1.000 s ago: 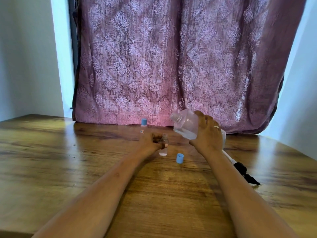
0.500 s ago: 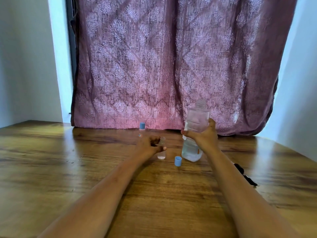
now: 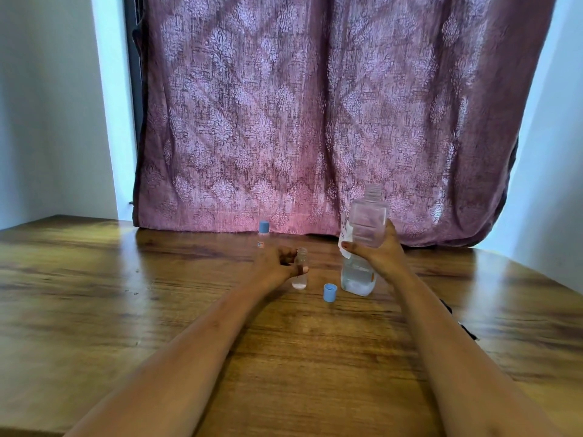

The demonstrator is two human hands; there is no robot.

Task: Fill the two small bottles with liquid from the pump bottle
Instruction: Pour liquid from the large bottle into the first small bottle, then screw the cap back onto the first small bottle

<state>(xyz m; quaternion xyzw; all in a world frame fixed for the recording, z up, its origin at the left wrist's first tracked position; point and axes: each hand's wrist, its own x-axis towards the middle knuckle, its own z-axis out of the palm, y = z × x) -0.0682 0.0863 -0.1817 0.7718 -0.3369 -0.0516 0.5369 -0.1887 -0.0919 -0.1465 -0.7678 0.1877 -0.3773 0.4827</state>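
Two bare hands were seen over a wooden table (image 3: 126,294). The left hand (image 3: 277,263) was wrapped around a small open bottle (image 3: 299,269), which stood upright on the table with a little clear liquid at its bottom. The right hand (image 3: 378,253) was clasped around the middle of the big clear bottle (image 3: 362,244), which was held upright with its base on or just above the table; contact could not be told. Its neck was uncapped, and liquid was seen in its lower part. A torn white label was visible on its left side.

A loose blue cap (image 3: 330,292) was lying on the table between the two bottles, just in front of them, touching neither. A second small bottle (image 3: 263,234) with a blue cap on it was standing farther back, beyond the left hand and near the foot of the curtain (image 3: 315,105). A dark object (image 3: 463,323) was partly hidden behind the right forearm; what it was could not be told. The purple patterned curtain was hung behind the table, with pale walls on both sides.
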